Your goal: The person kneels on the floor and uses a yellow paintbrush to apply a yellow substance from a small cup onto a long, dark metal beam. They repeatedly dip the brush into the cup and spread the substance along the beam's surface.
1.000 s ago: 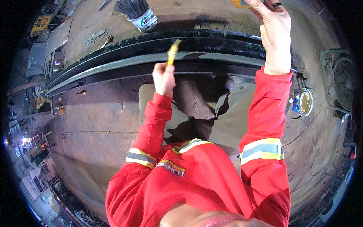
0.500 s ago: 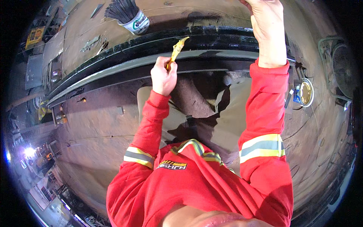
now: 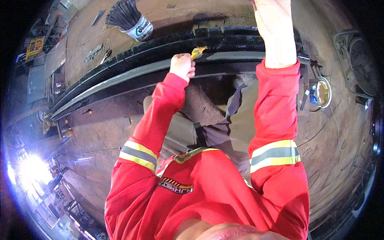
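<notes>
My left hand (image 3: 183,65) is closed around a slim yellow tool (image 3: 197,52) with a splayed, tan, brush-like end; its exact kind is hard to make out. That end is over the long dark steel beam (image 3: 160,58), and I cannot tell whether it touches. A pale grey strip runs along the beam, while its far side looks glossy black. My right hand (image 3: 276,12) reaches across the beam's right part to the upper edge of the picture. Its fingers are cut off there, so what they hold or touch is hidden.
Beyond the beam stands a white bucket (image 3: 141,30) full of dark rods. At the right are an open round can (image 3: 323,92) and a large fan (image 3: 363,66). A bright glare (image 3: 34,170) shines at lower left. Thin cables lie on the brown floor.
My left hand has moved slightly right and away from me, and the yellow tool has tipped lower toward the beam. My right arm has shifted a little left. The glare has grown brighter.
</notes>
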`<state>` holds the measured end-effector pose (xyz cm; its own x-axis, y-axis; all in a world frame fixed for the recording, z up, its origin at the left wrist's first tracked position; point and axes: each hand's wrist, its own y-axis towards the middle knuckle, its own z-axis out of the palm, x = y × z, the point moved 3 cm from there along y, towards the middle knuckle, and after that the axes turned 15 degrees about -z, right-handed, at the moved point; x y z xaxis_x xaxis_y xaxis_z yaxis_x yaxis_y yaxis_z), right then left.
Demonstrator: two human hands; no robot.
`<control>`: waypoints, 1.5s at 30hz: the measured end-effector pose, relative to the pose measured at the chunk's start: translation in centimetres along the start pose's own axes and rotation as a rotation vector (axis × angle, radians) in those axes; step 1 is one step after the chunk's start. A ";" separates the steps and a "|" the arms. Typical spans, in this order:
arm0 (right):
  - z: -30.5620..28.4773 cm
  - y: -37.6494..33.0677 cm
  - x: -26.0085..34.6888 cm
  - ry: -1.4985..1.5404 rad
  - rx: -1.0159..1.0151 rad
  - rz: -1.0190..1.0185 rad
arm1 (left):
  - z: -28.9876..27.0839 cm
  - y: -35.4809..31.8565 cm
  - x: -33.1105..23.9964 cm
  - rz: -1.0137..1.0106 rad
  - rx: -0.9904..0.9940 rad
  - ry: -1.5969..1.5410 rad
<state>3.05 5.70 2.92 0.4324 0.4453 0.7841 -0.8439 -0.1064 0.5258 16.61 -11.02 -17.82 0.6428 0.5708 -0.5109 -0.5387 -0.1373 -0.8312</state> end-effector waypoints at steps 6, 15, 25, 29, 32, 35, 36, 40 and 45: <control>-0.7 0.4 0.8 0.005 0.003 -0.029 | 4.0 -1.1 -1.7 0.129 0.010 -0.287; -1.0 0.2 1.3 0.011 -0.016 -0.020 | 2.6 -2.2 3.1 0.120 -0.043 -0.125; -1.4 0.1 0.8 0.023 -0.006 -0.034 | 4.8 -3.9 2.1 0.348 -0.096 -0.108; -1.3 0.4 0.9 -0.040 -0.007 -0.023 | 2.2 -0.9 4.1 0.711 -0.309 0.395; -1.3 0.4 0.9 -0.030 -0.006 -0.035 | 3.2 -1.4 0.7 0.824 -0.466 0.574; -1.3 0.1 0.9 0.028 0.009 -0.025 | 3.6 -4.0 -0.8 0.986 -0.464 0.665; -1.4 -0.2 1.1 -0.007 -0.020 -0.020 | 3.7 -4.9 -1.1 0.971 -0.442 0.661; -1.3 0.2 1.6 0.002 0.005 -0.031 | 0.9 -4.6 -2.4 0.912 -0.337 0.849; -0.8 0.3 0.9 0.050 0.037 -0.048 | -1.5 -0.6 -4.3 0.996 -0.491 1.007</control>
<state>2.92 6.79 3.48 0.4549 0.4949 0.7404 -0.8099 -0.1159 0.5751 14.98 -14.59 -15.46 0.3381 -0.6712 -0.6597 -0.8693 -0.4913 0.0544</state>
